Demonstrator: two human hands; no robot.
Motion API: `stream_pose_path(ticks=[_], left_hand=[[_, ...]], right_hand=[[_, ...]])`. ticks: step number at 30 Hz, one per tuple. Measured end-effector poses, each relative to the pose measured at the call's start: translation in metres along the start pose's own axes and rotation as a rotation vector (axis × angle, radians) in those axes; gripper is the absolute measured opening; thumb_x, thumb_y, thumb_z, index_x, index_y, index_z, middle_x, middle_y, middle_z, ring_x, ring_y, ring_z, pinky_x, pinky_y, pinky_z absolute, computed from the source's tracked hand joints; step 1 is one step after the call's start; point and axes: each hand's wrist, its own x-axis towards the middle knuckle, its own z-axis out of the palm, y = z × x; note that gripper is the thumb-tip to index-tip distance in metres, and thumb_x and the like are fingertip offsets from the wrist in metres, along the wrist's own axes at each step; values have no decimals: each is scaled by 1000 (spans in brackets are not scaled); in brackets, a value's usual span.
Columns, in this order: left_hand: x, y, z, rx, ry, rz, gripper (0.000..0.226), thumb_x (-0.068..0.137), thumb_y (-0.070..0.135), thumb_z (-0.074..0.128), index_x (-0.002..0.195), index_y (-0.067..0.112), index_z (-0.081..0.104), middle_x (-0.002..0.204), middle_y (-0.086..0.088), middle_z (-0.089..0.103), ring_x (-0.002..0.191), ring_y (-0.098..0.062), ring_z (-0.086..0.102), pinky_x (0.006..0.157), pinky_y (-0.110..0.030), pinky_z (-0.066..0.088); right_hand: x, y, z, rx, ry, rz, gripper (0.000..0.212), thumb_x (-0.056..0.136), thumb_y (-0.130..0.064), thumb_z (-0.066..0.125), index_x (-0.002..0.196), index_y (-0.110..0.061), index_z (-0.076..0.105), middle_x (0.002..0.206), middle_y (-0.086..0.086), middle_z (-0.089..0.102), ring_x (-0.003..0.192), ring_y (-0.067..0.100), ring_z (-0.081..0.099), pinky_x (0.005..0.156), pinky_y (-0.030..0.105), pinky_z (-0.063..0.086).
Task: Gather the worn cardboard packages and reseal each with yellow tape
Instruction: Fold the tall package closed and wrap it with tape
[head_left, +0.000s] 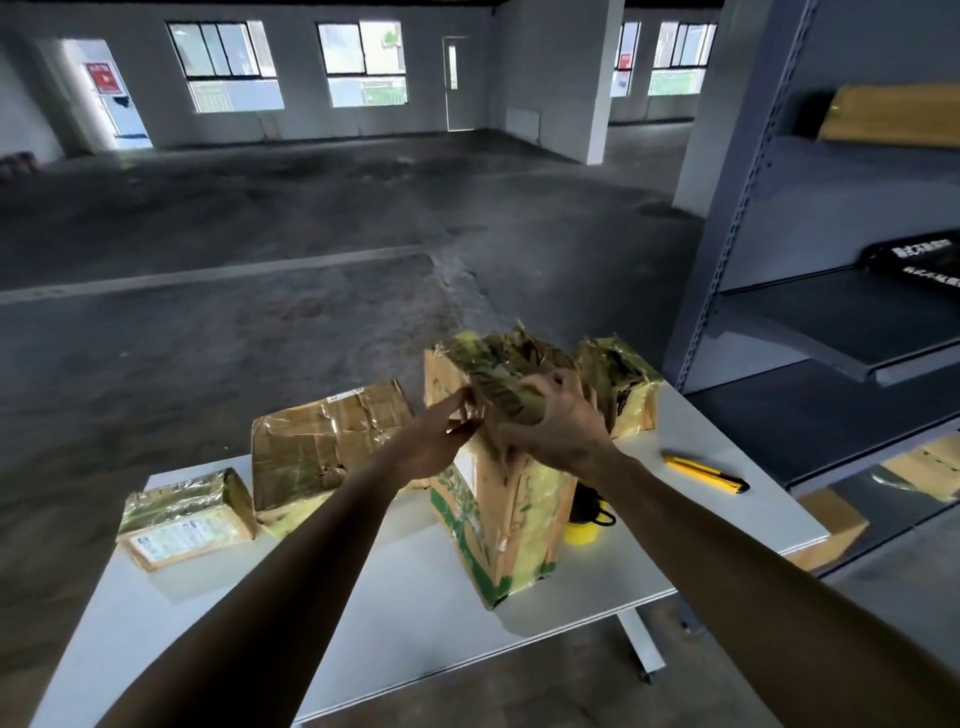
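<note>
Grey shelving rack (831, 260) stands along the right side, past the table's right edge.

White table (363, 597) carries all the parcels.

Tall box (498, 519): upright near table centre, green print, patches of yellow tape, top torn and crumpled.

Crumpled box (322, 441): left of the tall box, lying flat, glossy tape over it.

Far box (628, 384): far right corner, wrapped in yellow tape, behind the tall box.

Small package (187, 514): left end of the table, white label on its near face.

Right hand (556, 421): fingers curled over the tall box's ragged top, gripping it.

Left hand (431, 441): fingers fairly straight, tips touching the tall box's upper left side.

Tape roll (582, 530): yellow, just right of the tall box, partly hidden.

Knife (706, 470): yellow, lying alone near the right edge.
</note>
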Motion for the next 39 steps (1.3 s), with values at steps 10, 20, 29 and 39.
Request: stream_pose_path(ticks=[10, 20, 29, 39], left_hand=[[6, -5, -4, 105, 5, 24, 49, 105, 16, 40, 150, 34, 38, 132, -1, 61, 71, -7, 62, 58, -24, 48], [8, -14, -16, 239, 205, -24, 45, 103, 32, 49, 144, 14, 47, 144, -11, 46, 126, -27, 53, 98, -27, 39], [14, 6, -17, 377, 325, 128, 31, 97, 43, 54, 123, 29, 64, 124, 2, 65, 106, -20, 64, 91, -31, 52], [51, 80, 47, 481, 149, 383, 17, 95, 25, 59, 103, 18, 72, 109, 2, 69, 93, -20, 67, 80, -37, 54]], right_hand=[[9, -16, 21, 45, 123, 33, 74, 78, -61, 66, 141, -29, 43, 148, 3, 23, 132, 31, 34, 103, 44, 36], [24, -4, 20, 215, 63, -65, 37, 95, -39, 58, 129, -25, 59, 136, 6, 47, 114, 18, 53, 96, 30, 45], [19, 7, 12, 409, 198, 112, 41, 101, -43, 49, 131, -15, 54, 114, 2, 62, 102, 17, 58, 80, 24, 41], [19, 81, 13, 341, 187, 127, 17, 95, -15, 53, 99, -7, 68, 101, 12, 69, 95, 27, 61, 82, 34, 46]])
